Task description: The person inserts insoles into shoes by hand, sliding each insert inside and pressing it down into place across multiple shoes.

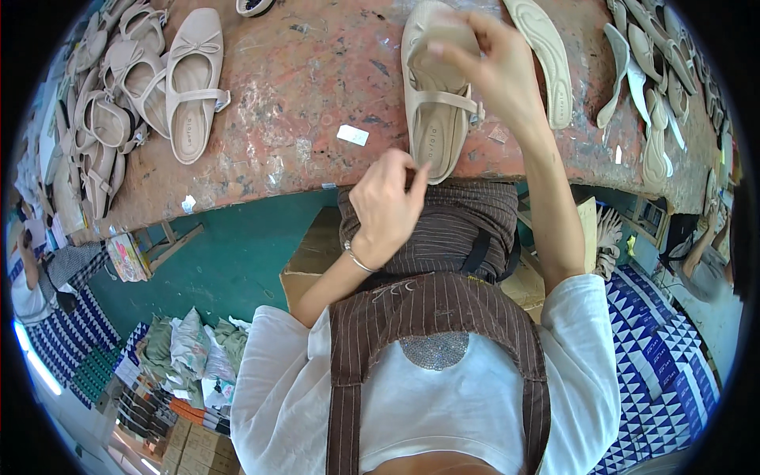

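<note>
A beige strapped flat shoe (436, 98) lies on the worn red-brown table in front of me, toe away and heel at the near edge. My left hand (385, 198) is at the left of its heel, fingers curled, with thumb and forefinger closed on the heel rim. Over the front of the shoe is my right hand (500, 67), its fingers blurred by motion. A smeared beige patch shows between thumb and fingers, and whether they hold anything is unclear. A cream insole (549, 67) rests just right of that hand.
Several beige shoes (142, 75) crowd the table's left end, a single one (193, 87) nearest the middle. More insoles and shoe parts (653, 87) lie at the right. A white label (352, 134) sits near the front edge. Below stands a cardboard box (313, 253). Other people are at both sides.
</note>
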`<state>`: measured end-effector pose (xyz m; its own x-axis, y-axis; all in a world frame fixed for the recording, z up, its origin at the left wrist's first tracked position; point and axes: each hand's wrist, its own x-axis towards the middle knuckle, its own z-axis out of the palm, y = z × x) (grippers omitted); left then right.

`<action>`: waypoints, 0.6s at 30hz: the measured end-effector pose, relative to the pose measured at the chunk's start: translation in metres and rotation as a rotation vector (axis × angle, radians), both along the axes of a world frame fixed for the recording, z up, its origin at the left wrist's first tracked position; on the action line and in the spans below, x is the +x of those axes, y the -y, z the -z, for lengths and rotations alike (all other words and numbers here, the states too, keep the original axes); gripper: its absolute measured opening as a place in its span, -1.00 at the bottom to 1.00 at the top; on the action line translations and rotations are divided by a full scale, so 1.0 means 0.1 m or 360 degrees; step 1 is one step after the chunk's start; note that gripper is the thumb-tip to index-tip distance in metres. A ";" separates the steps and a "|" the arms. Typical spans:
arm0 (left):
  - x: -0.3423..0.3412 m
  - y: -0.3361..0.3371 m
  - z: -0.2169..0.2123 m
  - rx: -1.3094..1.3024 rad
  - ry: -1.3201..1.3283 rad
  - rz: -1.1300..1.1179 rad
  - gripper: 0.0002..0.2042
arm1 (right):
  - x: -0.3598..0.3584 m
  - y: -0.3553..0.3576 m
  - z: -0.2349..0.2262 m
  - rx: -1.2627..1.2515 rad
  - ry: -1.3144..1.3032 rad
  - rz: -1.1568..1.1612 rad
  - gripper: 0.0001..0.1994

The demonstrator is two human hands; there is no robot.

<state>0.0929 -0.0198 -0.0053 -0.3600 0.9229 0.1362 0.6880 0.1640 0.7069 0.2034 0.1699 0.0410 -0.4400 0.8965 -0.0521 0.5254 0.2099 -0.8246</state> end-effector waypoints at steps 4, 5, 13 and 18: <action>0.22 -0.03 -0.02 0.0109 -0.0244 0.0550 -0.50 | 0.21 0.78 -0.02 0.0638 0.0286 -0.0444 -0.73; 0.26 -0.07 0.01 -0.0030 -0.0290 0.0652 -0.43 | 0.17 0.86 0.03 0.0577 0.0430 -0.0474 -0.70; 0.36 -0.15 0.26 -0.0082 -0.0547 0.0545 -0.56 | -0.26 0.37 0.39 0.0653 0.0926 -0.0342 -0.62; 0.37 -0.12 0.26 -0.0145 -0.0315 0.0595 -0.53 | -0.16 0.55 0.39 0.1460 0.0641 -0.0088 -0.73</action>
<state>0.1297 -0.0079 -0.0316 0.0263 0.9964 0.0809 0.8329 -0.0666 0.5494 0.1877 0.1147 0.0020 -0.5838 0.6438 0.4946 0.7002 0.7076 -0.0946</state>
